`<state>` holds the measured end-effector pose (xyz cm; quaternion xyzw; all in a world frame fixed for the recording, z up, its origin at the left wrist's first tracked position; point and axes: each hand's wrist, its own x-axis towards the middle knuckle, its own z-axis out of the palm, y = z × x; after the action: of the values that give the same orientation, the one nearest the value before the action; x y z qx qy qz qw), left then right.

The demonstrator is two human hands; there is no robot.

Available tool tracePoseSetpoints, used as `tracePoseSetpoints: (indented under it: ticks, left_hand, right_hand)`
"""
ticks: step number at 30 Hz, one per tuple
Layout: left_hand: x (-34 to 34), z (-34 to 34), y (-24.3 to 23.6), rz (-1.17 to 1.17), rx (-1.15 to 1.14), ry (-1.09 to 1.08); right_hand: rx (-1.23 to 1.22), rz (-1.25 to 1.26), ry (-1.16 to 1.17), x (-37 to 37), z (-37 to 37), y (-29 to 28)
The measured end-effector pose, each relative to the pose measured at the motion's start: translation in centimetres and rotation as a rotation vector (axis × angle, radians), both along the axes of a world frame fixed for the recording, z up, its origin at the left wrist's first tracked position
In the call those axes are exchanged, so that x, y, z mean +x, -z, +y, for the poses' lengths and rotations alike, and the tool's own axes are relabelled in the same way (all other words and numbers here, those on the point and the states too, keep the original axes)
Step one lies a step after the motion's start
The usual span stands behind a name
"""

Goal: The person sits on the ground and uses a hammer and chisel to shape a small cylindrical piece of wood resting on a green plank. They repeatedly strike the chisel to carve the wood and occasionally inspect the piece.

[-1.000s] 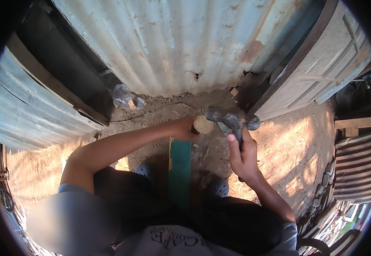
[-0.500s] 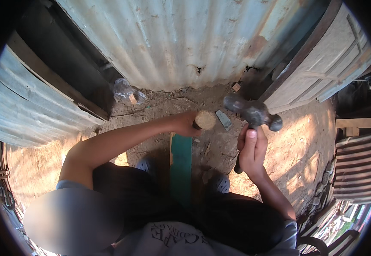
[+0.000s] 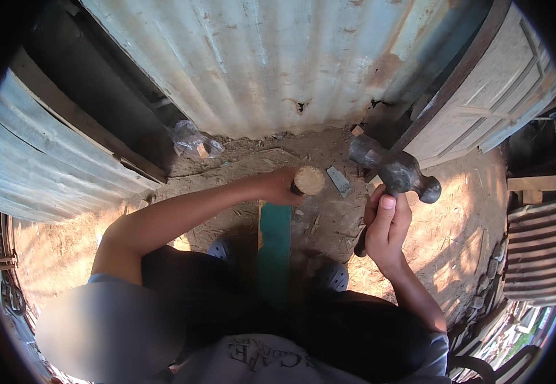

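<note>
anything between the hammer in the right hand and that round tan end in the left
Nothing visible stands between the hammer in the right hand and the round tan end in the left hand. A flat grey piece shows between them in this view, but it appears to lie on the ground below.

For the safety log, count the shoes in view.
2: a left shoe and a right shoe, on either side of the green board. Both are partly hidden.
</note>
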<state>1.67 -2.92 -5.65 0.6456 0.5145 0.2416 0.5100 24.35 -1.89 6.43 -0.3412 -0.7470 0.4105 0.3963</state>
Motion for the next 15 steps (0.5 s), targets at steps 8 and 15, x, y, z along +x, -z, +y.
tracePoseSetpoints:
  ticks: [8, 15]
  left_hand:
    - [-0.1, 0.0, 1.0, -0.002, -0.050, 0.014]
    - [-0.3, 0.1, 0.9, 0.023, -0.047, 0.017]
  right_hand:
    - [-0.099, -0.338, -0.080, -0.6, -0.2, 1.1]
    - [0.034, 0.045, -0.073, 0.4, 0.6, 1.3]
